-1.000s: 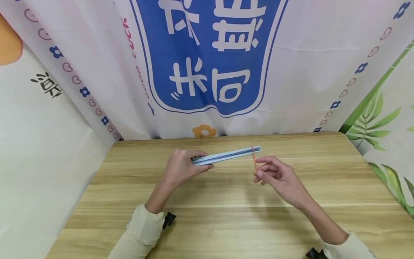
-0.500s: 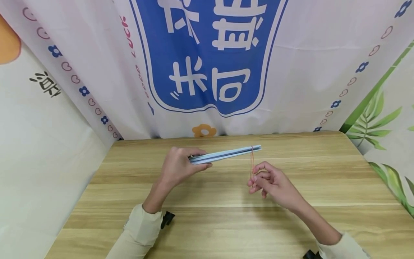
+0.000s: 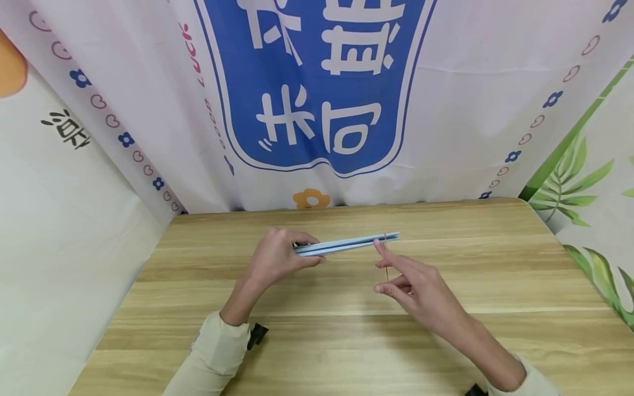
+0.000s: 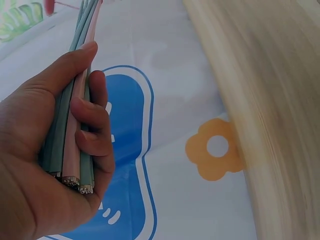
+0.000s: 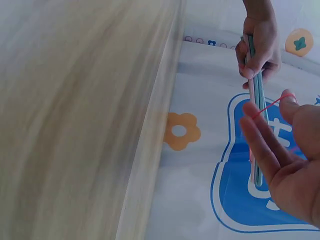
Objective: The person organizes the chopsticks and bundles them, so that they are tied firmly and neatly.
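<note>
My left hand (image 3: 273, 256) grips the near end of a bundle of long, slim strips (image 3: 342, 245) above the table. In the left wrist view the strips (image 4: 71, 142) are pale green and pink, with layered ends, and the fingers curl round them. A thin red elastic band (image 3: 387, 270) loops round the bundle's far end. My right hand (image 3: 428, 289) spreads that band, thumb apart from the fingers, one fingertip right at the strips. From the right wrist, the band (image 5: 272, 104) stretches between the thumb tip and two fairly straight fingers.
Beneath the hands lies a wood-grain table (image 3: 317, 346). A white curtain (image 3: 460, 137) with a blue printed panel hangs along its back edge. Printed cloth with green leaves (image 3: 569, 181) stands at the right. Dark wrist mounts (image 3: 257, 336) sit by the cuffs.
My right hand has gone from pinching the band's lower end to spreading it, a finger reaching up to the strips. The bundle's far end has dipped slightly. The left hand keeps its grip.
</note>
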### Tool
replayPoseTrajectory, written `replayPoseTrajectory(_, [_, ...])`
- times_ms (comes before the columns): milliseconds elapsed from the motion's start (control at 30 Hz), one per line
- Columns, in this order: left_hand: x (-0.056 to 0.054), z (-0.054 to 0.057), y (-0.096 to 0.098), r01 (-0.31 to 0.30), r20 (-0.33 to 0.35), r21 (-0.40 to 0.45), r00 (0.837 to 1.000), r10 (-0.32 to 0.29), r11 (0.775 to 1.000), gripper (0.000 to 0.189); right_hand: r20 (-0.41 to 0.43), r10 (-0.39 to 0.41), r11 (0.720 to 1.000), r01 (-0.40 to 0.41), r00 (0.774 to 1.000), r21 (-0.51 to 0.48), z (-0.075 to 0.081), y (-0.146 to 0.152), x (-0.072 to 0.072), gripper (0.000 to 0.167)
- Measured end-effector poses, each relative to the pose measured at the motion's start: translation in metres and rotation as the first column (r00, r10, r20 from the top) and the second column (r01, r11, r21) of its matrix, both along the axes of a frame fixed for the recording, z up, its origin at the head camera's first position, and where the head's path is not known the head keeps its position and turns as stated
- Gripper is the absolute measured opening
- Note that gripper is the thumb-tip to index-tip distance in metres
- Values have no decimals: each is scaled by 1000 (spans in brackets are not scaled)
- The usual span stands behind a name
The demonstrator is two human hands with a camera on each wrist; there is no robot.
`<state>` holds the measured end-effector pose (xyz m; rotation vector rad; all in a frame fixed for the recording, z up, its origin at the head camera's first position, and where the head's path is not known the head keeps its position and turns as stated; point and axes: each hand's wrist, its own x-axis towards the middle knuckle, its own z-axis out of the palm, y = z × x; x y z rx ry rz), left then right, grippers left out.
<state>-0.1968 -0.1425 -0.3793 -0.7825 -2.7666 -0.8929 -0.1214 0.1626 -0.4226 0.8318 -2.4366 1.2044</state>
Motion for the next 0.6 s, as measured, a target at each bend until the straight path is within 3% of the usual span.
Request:
replayPoseTrajectory(100, [0, -1, 1, -21, -13, 4, 1000, 21, 1000, 27, 98, -47, 998, 49, 994, -26, 1, -2, 5, 100])
replayPoseTrajectory(167, [0, -3, 2, -43, -37, 6, 998, 44, 999, 28, 225, -29, 994, 51, 974, -95, 1, -3, 8, 107])
replayPoseTrajectory(200, [1, -3, 3, -55, -50, 8, 997, 55, 998, 28, 304, 2, 987, 47, 953, -154, 1, -3, 9, 109])
replayPoseTrajectory(267, [1, -4, 5, -72, -84, 16, 994, 73, 997, 28, 453, 91, 955, 52, 887, -294, 2, -3, 11, 111])
replayPoseTrajectory(400, [3, -5, 8, -75, -155, 39, 985, 80, 996, 29, 617, 273, 850, 116, 738, -514, 5, -4, 13, 102])
replayPoseTrajectory(533, [5, -5, 10, -42, -192, 72, 980, 55, 996, 28, 656, 383, 797, 126, 651, -590, 7, -7, 14, 89])
replayPoseTrajectory(600, [5, -5, 10, -24, -195, 91, 980, 41, 996, 28, 659, 413, 782, 127, 629, -611, 8, -7, 13, 86])
